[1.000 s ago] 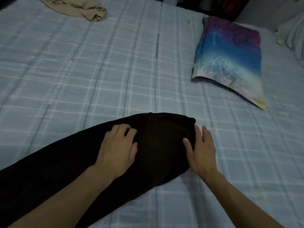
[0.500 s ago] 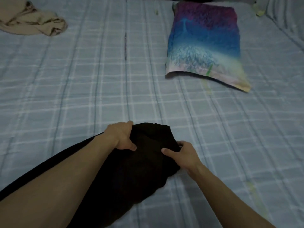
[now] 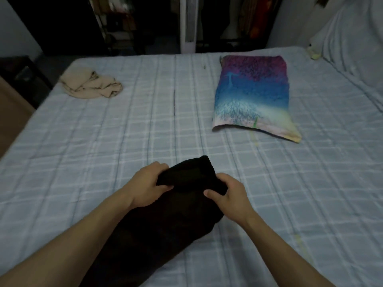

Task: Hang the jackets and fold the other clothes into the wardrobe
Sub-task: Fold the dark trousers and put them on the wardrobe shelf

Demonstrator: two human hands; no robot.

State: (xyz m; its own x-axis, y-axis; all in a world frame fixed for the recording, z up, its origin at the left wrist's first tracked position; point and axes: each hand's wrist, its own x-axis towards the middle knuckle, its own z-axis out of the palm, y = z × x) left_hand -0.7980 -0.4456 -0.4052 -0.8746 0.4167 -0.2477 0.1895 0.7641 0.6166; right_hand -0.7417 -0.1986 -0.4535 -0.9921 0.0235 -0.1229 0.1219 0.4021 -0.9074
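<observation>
Both the left hand (image 3: 148,188) and right hand (image 3: 229,195) are gripping the bunched far end of a soft black fabric garment (image 3: 165,224), which is lying near the bed's (image 3: 103,141) front edge.

We stand in a dim bedroom under weak, cool light.

Before us a wide bed with a pale blue checked quilted cover (image 3: 134,125) fills most of the view. 1 soft rectangular pillow shaded purple to blue to pale yellow (image 3: 251,92) lies flat on its right half, and a bulky pale grey-blue bolster (image 3: 352,48) runs along the far right edge. Beyond the bed we see a dark open wardrobe (image 3: 124,23), split by 1 tall white slatted column (image 3: 187,23). At the left a pale grey wall (image 3: 14,27) rises above a low black cabinet (image 3: 18,73) and a tan wooden panel (image 3: 10,114).
</observation>
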